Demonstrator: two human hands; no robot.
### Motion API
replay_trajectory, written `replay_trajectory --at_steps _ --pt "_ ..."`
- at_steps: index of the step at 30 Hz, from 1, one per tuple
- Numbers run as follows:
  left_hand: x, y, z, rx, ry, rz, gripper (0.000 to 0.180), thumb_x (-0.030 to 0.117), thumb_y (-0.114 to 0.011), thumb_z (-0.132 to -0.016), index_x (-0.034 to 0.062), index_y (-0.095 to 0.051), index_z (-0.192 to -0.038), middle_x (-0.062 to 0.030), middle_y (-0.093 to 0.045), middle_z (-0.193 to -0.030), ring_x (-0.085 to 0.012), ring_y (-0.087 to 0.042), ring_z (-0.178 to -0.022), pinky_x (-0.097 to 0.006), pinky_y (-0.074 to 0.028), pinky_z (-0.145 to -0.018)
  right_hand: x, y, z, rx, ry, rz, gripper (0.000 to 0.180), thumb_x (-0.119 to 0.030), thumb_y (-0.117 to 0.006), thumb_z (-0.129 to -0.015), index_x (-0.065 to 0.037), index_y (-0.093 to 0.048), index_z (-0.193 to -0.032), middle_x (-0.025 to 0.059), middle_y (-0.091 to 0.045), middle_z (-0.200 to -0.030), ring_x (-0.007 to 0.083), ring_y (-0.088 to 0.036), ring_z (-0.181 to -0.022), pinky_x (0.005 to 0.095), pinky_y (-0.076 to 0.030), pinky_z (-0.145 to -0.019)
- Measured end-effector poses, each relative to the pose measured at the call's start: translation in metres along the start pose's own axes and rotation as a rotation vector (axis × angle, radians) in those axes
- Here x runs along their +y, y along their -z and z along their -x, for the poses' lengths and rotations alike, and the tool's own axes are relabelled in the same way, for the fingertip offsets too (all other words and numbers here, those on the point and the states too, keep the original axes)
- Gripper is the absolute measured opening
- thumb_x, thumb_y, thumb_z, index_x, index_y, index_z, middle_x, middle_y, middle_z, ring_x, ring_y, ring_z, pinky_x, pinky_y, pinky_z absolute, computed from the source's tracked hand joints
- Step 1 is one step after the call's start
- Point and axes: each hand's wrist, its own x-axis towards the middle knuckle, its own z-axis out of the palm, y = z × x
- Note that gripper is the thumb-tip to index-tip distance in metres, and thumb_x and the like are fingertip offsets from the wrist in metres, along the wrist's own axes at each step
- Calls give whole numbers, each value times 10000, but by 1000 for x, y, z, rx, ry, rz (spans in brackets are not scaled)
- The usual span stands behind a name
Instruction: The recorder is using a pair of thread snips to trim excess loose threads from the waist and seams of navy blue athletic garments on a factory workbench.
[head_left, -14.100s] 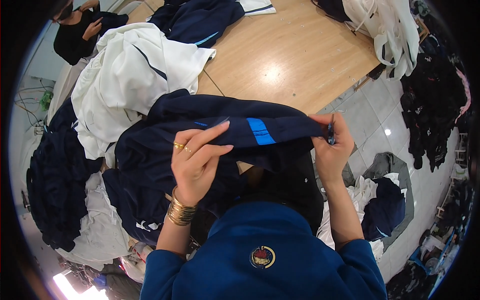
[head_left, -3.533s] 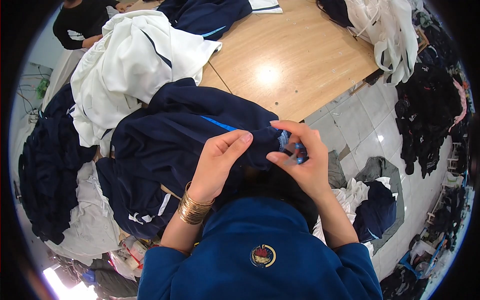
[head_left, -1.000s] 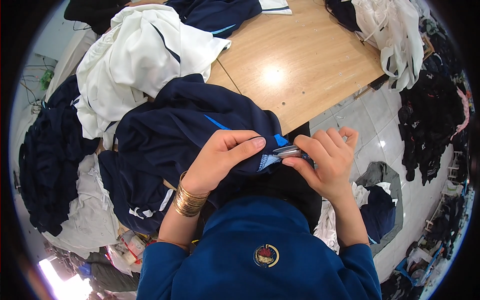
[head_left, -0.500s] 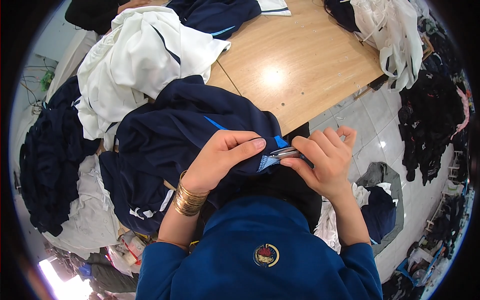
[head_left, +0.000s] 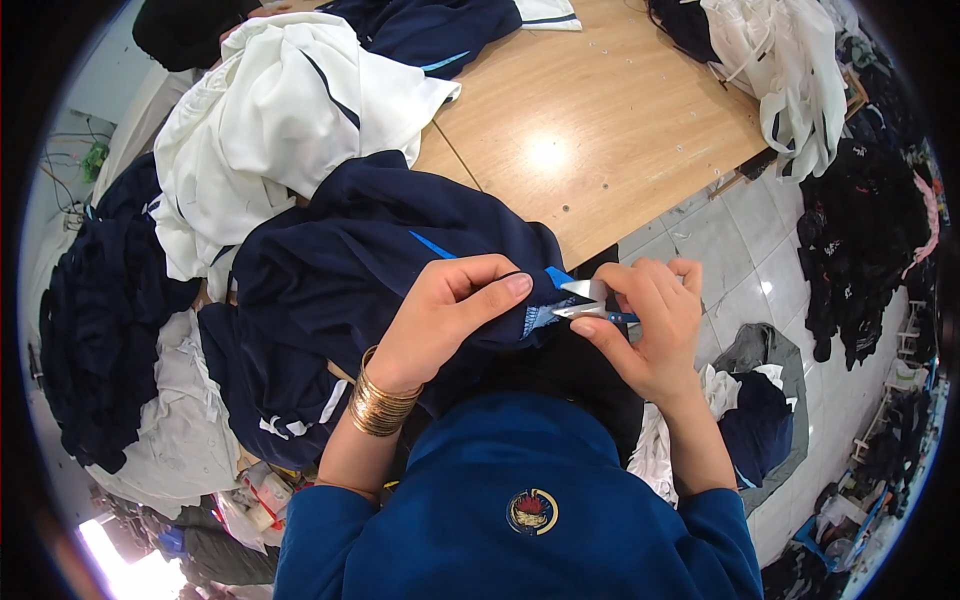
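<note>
My left hand point(head_left: 465, 310) pinches the edge of a navy garment point(head_left: 370, 225) between thumb and fingers, wearing gold bangles at the wrist. The garment drapes over the table's near edge and shows bright blue insets. Its stitched light-blue edge point(head_left: 540, 318) sticks out to the right of my left thumb. In my right hand point(head_left: 645, 320) is a pair of thread snips point(head_left: 585, 300), metal blades pointing left and spread apart. The blade tips are at the light-blue edge; whether they touch a thread is too small to tell.
A white garment point(head_left: 280, 130) is heaped behind the navy one on the wooden table point(head_left: 560, 120). More navy clothing point(head_left: 100, 310) lies at the left. White pieces point(head_left: 780, 70) hang off the far right corner. A grey sack point(head_left: 765, 350) with clothes stands on the tiled floor. Another person point(head_left: 190, 30) is at the far left.
The snips' blades have parted, having been nearly together before. My right hand has shifted slightly; my left keeps its pinch. The other person's dark-covered head has moved slightly into view.
</note>
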Motion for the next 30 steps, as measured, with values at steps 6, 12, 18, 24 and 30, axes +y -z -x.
replay_trajectory --at_steps 6,12,18,24,30 --pt "1 -2 1 28 -23 -62 215 200 -570 -866 -5 -622 -828 54 -518 -668 0 -405 -623 -158 -327 -561 -1 -1 3 -6 -58 -7 294 -330 -689 -690 -91 -580 -821 -3 -480 -637 157 -453 -574 312 -262 -643" --pt "3 -4 3 24 -33 -82 215 195 -570 -867 -12 -625 -846 49 -533 -676 0 -419 -635 -163 -342 -567 -3 -1 2 -5 -6 87 304 -363 -691 -684 -110 -586 -816 -16 -469 -638 150 -439 -566 320 -256 -640" --pt "4 -5 3 24 -28 -99 213 192 -577 -864 -15 -628 -858 47 -539 -676 -2 -421 -631 -166 -347 -562 -2 0 2 1 7 109 298 -365 -693 -679 -116 -584 -804 -20 -469 -646 147 -429 -567 323 -252 -639" --pt "4 -5 3 24 -42 -113 213 192 -579 -864 -15 -630 -859 46 -539 -670 -2 -420 -626 -167 -345 -557 -3 1 1 -3 2 101 287 -337 -704 -669 -110 -583 -797 -13 -473 -625 153 -438 -569 323 -247 -645" --pt "2 -5 1 15 -44 -117 209 187 -583 -860 -18 -628 -856 46 -539 -664 -4 -421 -622 -169 -344 -549 -3 0 1 -18 12 80 290 -337 -712 -655 -120 -583 -796 -26 -481 -651 143 -437 -569 322 -248 -640"
